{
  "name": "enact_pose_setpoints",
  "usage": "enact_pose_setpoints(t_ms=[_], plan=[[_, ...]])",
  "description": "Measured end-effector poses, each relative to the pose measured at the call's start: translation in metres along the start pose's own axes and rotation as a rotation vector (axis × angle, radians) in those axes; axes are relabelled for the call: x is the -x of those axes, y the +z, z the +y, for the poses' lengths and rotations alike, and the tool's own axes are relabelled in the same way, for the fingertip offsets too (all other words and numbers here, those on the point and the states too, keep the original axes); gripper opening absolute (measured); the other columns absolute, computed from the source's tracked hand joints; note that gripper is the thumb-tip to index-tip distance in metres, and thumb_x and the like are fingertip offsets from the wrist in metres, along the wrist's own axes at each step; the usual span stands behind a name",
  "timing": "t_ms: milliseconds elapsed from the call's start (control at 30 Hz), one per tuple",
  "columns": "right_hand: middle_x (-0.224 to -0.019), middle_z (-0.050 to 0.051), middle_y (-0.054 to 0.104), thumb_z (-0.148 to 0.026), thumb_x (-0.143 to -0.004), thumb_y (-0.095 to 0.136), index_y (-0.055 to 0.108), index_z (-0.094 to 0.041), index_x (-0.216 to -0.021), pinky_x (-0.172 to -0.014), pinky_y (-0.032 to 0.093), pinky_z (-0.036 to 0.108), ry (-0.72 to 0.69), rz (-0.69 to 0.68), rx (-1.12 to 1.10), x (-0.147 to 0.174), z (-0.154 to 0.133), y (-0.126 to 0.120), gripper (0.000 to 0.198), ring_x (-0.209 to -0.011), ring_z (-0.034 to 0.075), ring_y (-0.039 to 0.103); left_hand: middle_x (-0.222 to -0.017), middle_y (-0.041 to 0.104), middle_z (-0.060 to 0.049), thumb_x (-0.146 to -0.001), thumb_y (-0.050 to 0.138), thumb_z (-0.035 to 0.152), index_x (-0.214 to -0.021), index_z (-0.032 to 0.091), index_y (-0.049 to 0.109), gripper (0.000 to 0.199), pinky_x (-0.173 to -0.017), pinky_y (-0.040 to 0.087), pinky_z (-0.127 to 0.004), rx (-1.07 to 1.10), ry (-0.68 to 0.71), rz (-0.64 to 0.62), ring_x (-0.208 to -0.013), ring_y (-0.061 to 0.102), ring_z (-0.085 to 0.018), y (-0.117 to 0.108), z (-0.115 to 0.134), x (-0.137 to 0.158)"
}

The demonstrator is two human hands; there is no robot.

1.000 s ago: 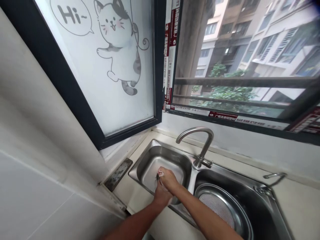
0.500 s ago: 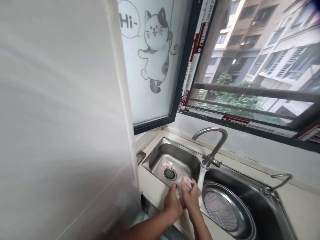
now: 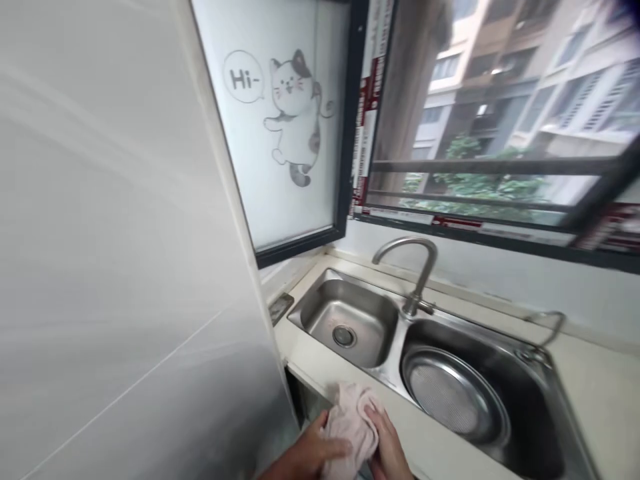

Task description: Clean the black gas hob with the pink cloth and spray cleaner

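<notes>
A crumpled pale pink cloth (image 3: 353, 420) is held between both hands at the counter's front edge. My left hand (image 3: 320, 445) grips its left side, thumb lying across the front. My right hand (image 3: 385, 437) has its fingers curled round the cloth's right side. Just beyond the hands lies the smaller sink basin (image 3: 360, 317), with a round drain (image 3: 345, 336) in its floor. Part of the cloth and some fingertips are hidden by the hands.
A curved steel faucet (image 3: 423, 273) stands behind the basins. In the larger right basin (image 3: 533, 427) rests a round metal strainer (image 3: 450, 393). A tall grey-white panel (image 3: 150, 267) rises at left. An opened window sash (image 3: 300, 243) with a cat drawing overhangs the back left corner.
Both hands have drawn back from over the left basin to the counter's front edge, bringing the cloth along. The cloth now appears looser and more spread out. The camera view has shifted.
</notes>
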State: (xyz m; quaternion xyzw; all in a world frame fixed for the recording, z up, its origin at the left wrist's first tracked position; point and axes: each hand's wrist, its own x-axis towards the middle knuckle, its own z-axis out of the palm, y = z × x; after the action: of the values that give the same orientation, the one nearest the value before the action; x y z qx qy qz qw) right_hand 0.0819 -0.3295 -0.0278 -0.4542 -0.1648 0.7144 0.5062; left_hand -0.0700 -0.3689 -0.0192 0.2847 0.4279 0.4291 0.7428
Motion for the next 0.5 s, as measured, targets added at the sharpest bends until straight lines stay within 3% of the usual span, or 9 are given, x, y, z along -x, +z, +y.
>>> enact_pose_setpoints(t_ms=[100, 167, 233, 333, 400, 500], plan=[[-0.111, 0.005, 0.075, -0.045, -0.066, 0.081, 0.068, -0.024, -0.116, -0.088, 0.054, 0.041, -0.059, -0.088, -0.126, 0.028, -0.009, 0.01, 0.056, -0.098, 0.028, 0.07, -0.104, 0.073, -0.012, -0.07, 0.081, 0.06, -0.124, 0.018, 0.064, 0.07, -0.068, 0.053, -0.032, 0.148, -0.092, -0.153, -0.075, 0.068, -0.02, 0.002, 0.013, 0.015], [-0.11, 0.005, 0.074, -0.04, -0.066, 0.08, 0.069, -0.024, -0.116, -0.089, 0.053, 0.04, -0.108, -0.138, -0.153, 0.044, -0.009, 0.013, 0.054, -0.099, 0.027, 0.069, -0.102, 0.073, -0.013, -0.075, 0.078, 0.059, -0.124, 0.018, 0.065, 0.065, -0.067, 0.053, -0.032, 0.116, -0.123, -0.198, -0.076, 0.069, -0.021, -0.003, 0.017, 0.019], [-0.107, 0.006, 0.074, -0.038, -0.064, 0.082, 0.07, -0.023, -0.114, -0.088, 0.052, 0.038, -0.163, -0.125, -0.128, 0.061, -0.002, 0.013, 0.054, -0.097, 0.026, 0.068, -0.103, 0.074, -0.012, -0.069, 0.084, 0.053, -0.121, 0.017, 0.067, 0.066, -0.077, 0.054, -0.034, -0.01, -0.112, -0.25, -0.086, 0.07, -0.024, -0.012, 0.016, 0.019], [-0.1, 0.005, 0.073, -0.043, -0.065, 0.081, 0.07, -0.022, -0.106, -0.084, 0.05, 0.034, -0.282, 0.019, -0.016, 0.09, 0.019, 0.007, 0.047, -0.091, 0.023, 0.066, -0.105, 0.074, -0.009, -0.054, 0.091, 0.041, -0.116, 0.016, 0.07, 0.07, -0.095, 0.05, -0.04, -0.273, -0.107, -0.378, -0.101, 0.066, -0.028, -0.022, 0.003, 0.019], [-0.095, 0.004, 0.072, -0.046, -0.068, 0.077, 0.069, -0.022, -0.101, -0.08, 0.049, 0.032, -0.343, 0.114, 0.083, 0.116, 0.034, 0.001, 0.041, -0.087, 0.022, 0.064, -0.102, 0.075, -0.007, -0.052, 0.089, 0.036, -0.115, 0.016, 0.071, 0.068, -0.099, 0.049, -0.045, -0.414, -0.179, -0.445, -0.104, 0.065, -0.031, -0.02, -0.008, 0.027], [-0.094, 0.002, 0.069, -0.045, -0.074, 0.068, 0.066, -0.023, -0.104, -0.079, 0.048, 0.03, -0.363, 0.173, 0.244, 0.163, 0.051, -0.006, 0.036, -0.087, 0.02, 0.061, -0.095, 0.076, -0.007, -0.044, 0.088, 0.032, -0.114, 0.02, 0.072, 0.073, -0.097, 0.051, -0.051, -0.495, -0.272, -0.437, -0.105, 0.065, -0.038, -0.006, -0.019, 0.052]])
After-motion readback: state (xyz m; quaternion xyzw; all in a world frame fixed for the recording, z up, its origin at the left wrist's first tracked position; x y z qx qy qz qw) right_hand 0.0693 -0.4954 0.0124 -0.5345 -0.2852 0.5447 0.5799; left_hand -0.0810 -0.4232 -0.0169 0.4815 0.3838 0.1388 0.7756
